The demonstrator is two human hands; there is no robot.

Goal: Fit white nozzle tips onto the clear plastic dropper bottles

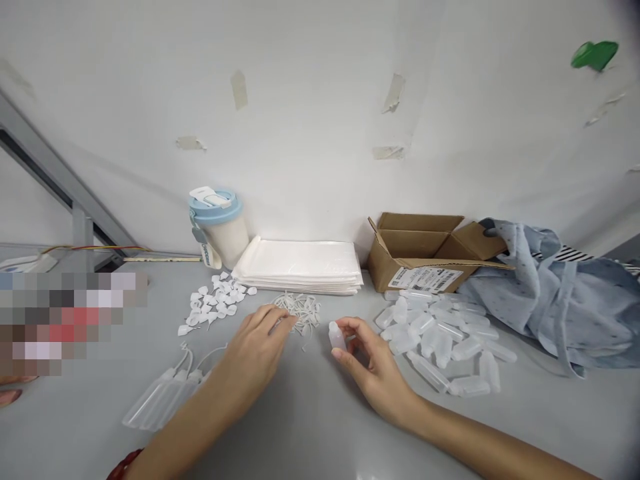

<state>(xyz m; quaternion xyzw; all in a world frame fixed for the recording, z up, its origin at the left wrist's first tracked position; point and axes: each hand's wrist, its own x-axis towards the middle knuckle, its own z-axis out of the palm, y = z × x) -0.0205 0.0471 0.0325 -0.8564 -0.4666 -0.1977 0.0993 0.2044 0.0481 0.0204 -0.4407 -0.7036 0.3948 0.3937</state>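
My right hand (373, 373) holds a small translucent plastic bottle (337, 336) upright between thumb and fingers, just above the grey table. My left hand (260, 340) reaches palm down to the near edge of a small pile of thin white curled pieces (303, 310). Its fingers are bent together at the pile, and their tips are partly hidden, so what they pinch cannot be made out. Under my left forearm lie several clear bottles (155, 403) fitted with thin curled tubes. Many similar loose bottles (440, 333) lie heaped to the right of my right hand.
White caps or tabs (215, 303) lie scattered at the left. Behind are a cup with a blue lid (220, 230), a stack of white sleeves (303, 263) and an open cardboard box (430, 257). Blue cloth (540, 307) lies right; another person's fingers (10, 398) show at far left.
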